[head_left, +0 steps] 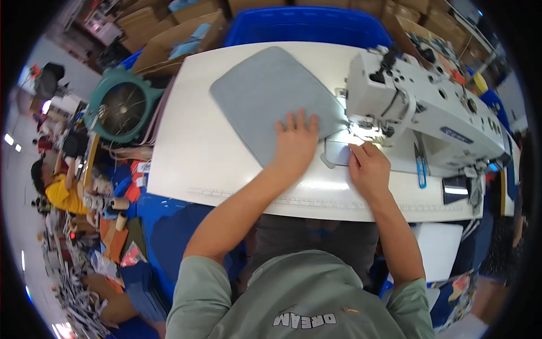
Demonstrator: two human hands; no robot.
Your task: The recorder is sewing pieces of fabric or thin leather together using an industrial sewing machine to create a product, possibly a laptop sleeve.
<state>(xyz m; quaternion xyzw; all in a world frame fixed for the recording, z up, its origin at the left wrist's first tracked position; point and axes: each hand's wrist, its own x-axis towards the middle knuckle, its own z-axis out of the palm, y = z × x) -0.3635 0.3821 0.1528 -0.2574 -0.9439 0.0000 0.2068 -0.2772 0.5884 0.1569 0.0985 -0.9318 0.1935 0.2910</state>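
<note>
Two bare hands work at a white surface [189, 166], where we see one grey panel [271, 96] lying flat and askew, its right corner reaching in under the head of the machine [420, 107]. Our left hand [296, 144] lies palm down on the panel's near right part, its grip spread wide, the wrist crossing the panel's near edge. Our right hand [370, 166] is curled beside the metal plate [337, 152], below the lit needle area; its thumb and forefinger sit close together, though we cannot tell whether that grip pinches anything. A narrow gap runs between the hands.

On the left, we have a broad stretch of white from the panel's side to the surface's edge. The panel's far corner sits close to the far edge, just short of a blue bin [310, 25]. Near us, a ruler strip [316, 202] follows the front edge, under both forearms. Room is tighter on the right: blue-handled snips [421, 169] lie beyond the right hand, close to the machine's body, with a dark slab [455, 190] near the surface's right end. A green fan [123, 107] stands beyond the left edge.
</note>
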